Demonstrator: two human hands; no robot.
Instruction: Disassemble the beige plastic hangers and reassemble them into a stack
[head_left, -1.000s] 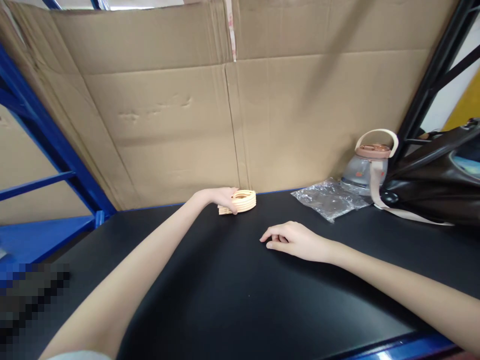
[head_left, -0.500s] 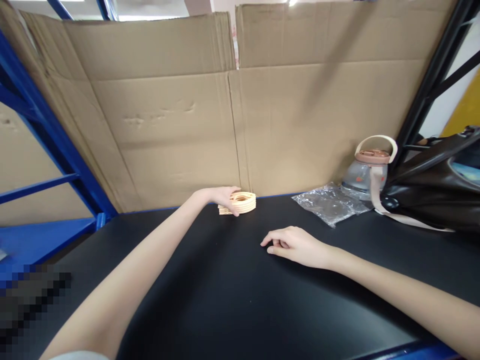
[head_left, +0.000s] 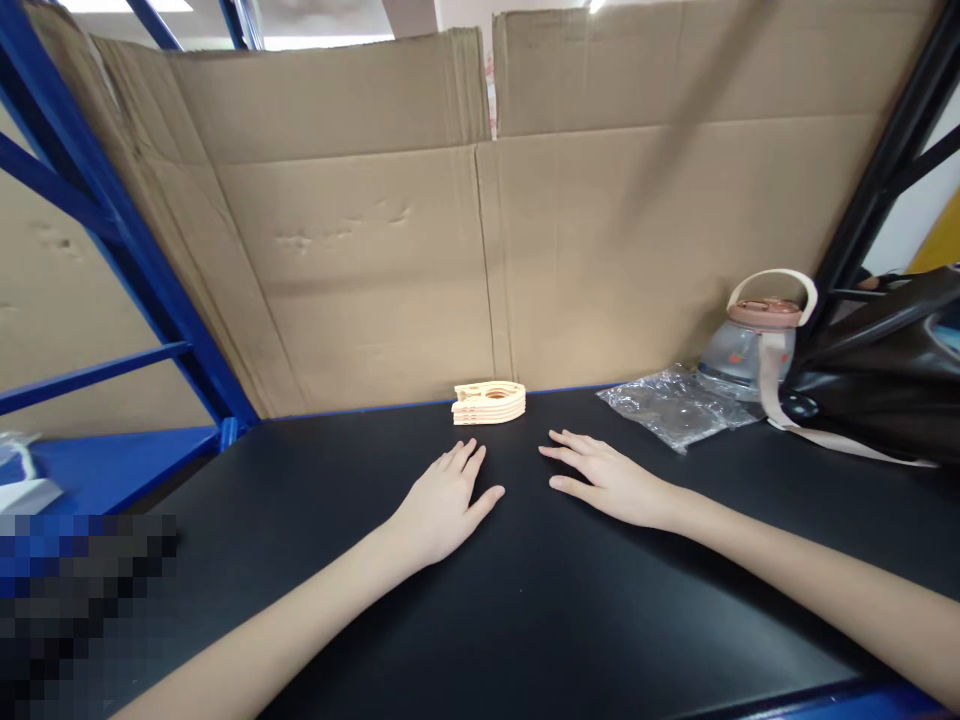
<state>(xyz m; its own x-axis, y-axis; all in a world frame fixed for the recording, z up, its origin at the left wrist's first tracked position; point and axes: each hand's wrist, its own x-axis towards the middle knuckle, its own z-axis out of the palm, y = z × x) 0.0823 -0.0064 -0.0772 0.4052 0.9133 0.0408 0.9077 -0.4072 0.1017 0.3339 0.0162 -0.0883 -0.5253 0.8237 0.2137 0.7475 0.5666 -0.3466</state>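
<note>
A stack of pale wooden-looking, ring-like pieces (head_left: 490, 403) lies at the back of the black table (head_left: 480, 620), close to the cardboard wall. Just in front of it, my left hand (head_left: 444, 503) rests palm down on the table, fingers spread, holding nothing. My right hand (head_left: 609, 482) lies flat to the right, its fingers apart and nothing in them. Neither hand touches the stack.
A crumpled clear plastic bag (head_left: 679, 405) lies at the back right, beside a clear bottle (head_left: 750, 350) with a pink lid and strap. A black bag (head_left: 885, 375) is at the far right. Cardboard (head_left: 375, 250) stands behind; a blue frame (head_left: 150, 270) is on the left.
My left hand has let go of the stack and moved back toward me, fingers now spread. My right hand's curled fingers have stretched out. The view has shifted slightly.
</note>
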